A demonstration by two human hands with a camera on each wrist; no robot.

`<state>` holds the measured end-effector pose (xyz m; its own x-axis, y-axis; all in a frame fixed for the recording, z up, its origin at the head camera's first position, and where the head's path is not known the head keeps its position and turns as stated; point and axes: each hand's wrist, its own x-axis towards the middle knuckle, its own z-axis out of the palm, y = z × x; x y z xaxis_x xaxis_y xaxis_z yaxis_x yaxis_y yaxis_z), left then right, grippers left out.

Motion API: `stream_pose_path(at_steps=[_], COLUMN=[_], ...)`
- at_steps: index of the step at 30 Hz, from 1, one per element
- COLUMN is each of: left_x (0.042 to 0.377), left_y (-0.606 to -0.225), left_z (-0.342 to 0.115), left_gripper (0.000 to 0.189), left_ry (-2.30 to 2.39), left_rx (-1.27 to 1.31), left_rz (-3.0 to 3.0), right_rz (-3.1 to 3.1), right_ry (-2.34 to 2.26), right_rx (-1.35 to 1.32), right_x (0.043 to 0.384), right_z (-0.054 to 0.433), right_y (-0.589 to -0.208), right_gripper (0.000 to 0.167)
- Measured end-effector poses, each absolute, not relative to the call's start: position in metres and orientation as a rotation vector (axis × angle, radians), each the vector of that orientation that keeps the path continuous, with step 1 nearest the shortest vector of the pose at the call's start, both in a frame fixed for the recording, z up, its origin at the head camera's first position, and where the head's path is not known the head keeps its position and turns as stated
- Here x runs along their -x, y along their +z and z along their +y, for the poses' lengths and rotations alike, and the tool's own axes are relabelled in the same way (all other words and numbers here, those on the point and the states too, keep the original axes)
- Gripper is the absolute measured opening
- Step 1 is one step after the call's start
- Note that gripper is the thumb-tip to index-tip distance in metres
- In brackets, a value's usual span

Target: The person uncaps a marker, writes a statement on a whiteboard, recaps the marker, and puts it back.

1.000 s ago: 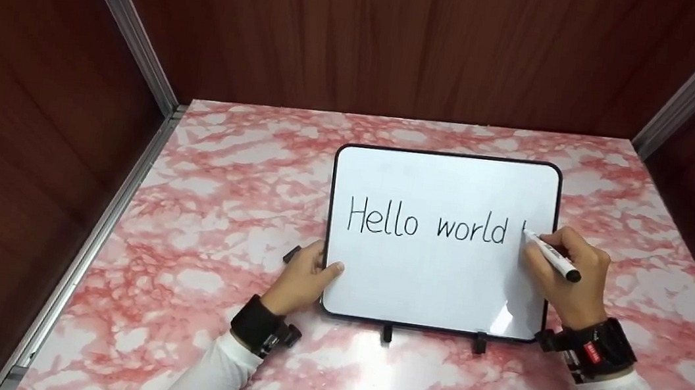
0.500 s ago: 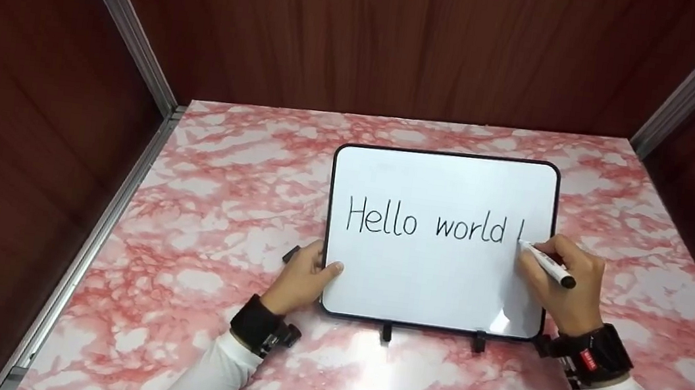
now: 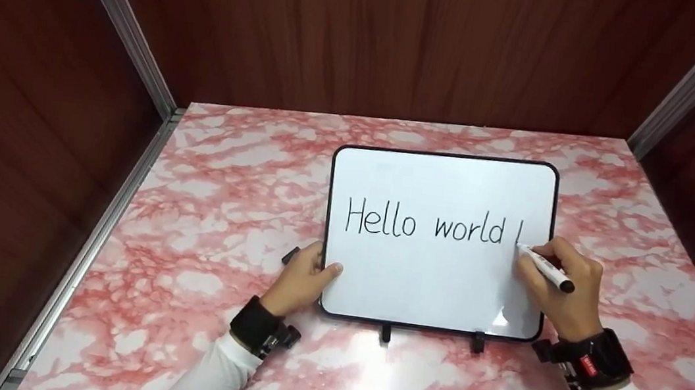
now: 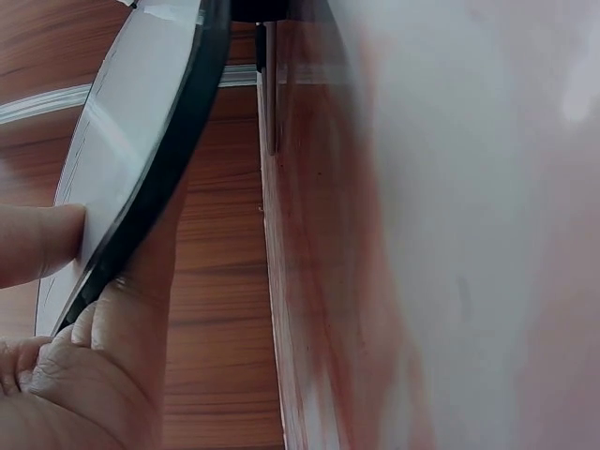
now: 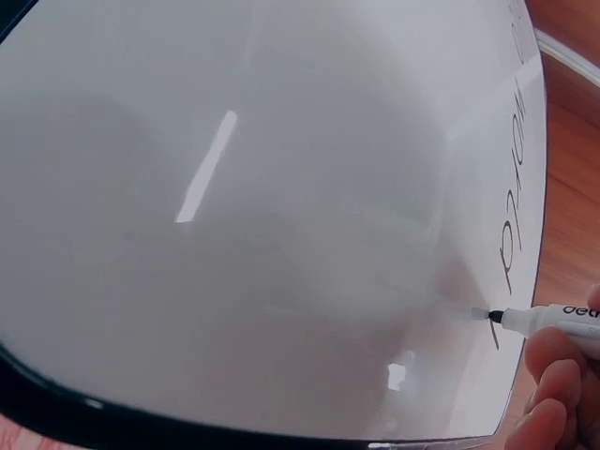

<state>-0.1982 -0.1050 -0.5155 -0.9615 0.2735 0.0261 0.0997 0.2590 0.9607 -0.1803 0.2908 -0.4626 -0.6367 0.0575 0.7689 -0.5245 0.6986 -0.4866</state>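
Note:
A whiteboard (image 3: 417, 276) with a black frame stands propped on the table, bearing "Hello world" and a slanted stroke in black. My left hand (image 3: 300, 280) grips its lower left edge, thumb on the white face and fingers behind. In the left wrist view the thumb (image 4: 47, 244) presses the face beside the dark rim. My right hand (image 3: 568, 288) pinches a white marker (image 3: 547, 269) with a black end. Its black tip is right at the lower end of the stroke, as the right wrist view also shows the marker (image 5: 539, 320) at the board's surface.
Black stand feet (image 3: 386, 332) jut out under the board's lower edge, and another dark piece (image 3: 291, 254) shows beside the left hand. The table (image 3: 222, 193) has a red and white marbled top. Brown wood-grain walls (image 3: 367, 38) with metal corner strips enclose it.
The right hand has moved the marker slightly down and left, and the short mark after "world" has grown into a longer stroke. The left hand keeps its hold on the board.

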Motion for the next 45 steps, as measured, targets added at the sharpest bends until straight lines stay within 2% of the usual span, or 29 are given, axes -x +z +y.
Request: stream_pose_path(at_steps=[9,19,45], left_x=[0.183,0.198,0.195], left_y=[-0.483,-0.514,-0.508], left_z=[-0.103,-0.105,-0.104], left_gripper=[0.028,0.031,0.030], left_ry=[1.799,1.760,1.814], left_rx=[-0.379,-0.331,-0.365], left_rz=[2.347,2.379,2.341], right_rz=[-2.088,-2.075,-2.074], right_ry=[0.897,0.862,0.844], right_rx=[-0.371,-0.371,-0.393], right_x=[0.175,0.177,0.177], right_z=[0.292,0.293,0.293], right_y=[-0.466,-0.471,-0.474], right_gripper=[0.009,0.010,0.010])
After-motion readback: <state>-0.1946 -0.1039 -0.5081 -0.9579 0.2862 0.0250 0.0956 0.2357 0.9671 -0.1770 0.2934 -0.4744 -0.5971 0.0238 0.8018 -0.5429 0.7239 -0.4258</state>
